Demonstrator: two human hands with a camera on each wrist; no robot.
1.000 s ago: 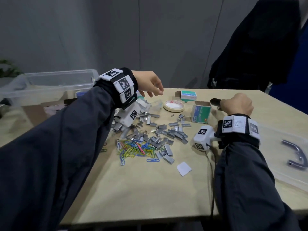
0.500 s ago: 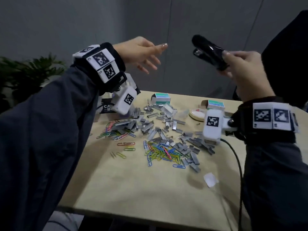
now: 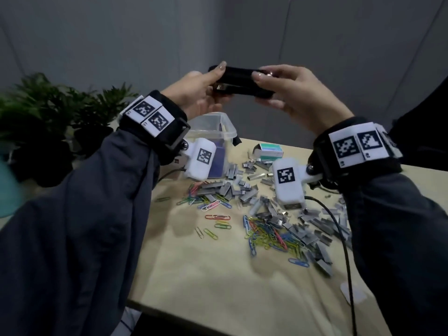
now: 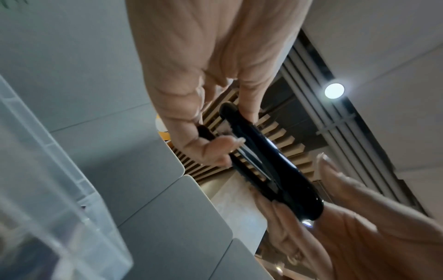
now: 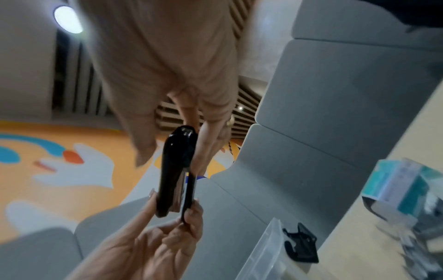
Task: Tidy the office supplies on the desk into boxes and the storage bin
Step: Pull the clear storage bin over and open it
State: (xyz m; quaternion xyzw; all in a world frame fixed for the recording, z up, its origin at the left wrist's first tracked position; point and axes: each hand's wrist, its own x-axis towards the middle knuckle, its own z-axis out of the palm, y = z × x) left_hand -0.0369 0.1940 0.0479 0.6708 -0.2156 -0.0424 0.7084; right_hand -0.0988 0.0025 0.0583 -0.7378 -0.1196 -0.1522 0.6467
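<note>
Left hand (image 3: pixel 194 93) pinches one end of the black stapler (image 3: pixel 240 81), up in the air above the bench (image 3: pixel 218 275); right hand (image 3: pixel 298 93) grips the other end, fingers curled round it, staples (image 3: pixel 232 190) and paper clips (image 3: pixel 266 234) scattered below.

Black stapler (image 3: pixel 242 81) held level in the air above the surface (image 3: pixel 218 282), grey staple strips (image 3: pixel 232 190) and coloured paper clips (image 3: pixel 266 235) scattered loose, teal staple box (image 3: pixel 269 150) lying open, clear storage bin (image 3: pixel 218 127) at the far edge
</note>
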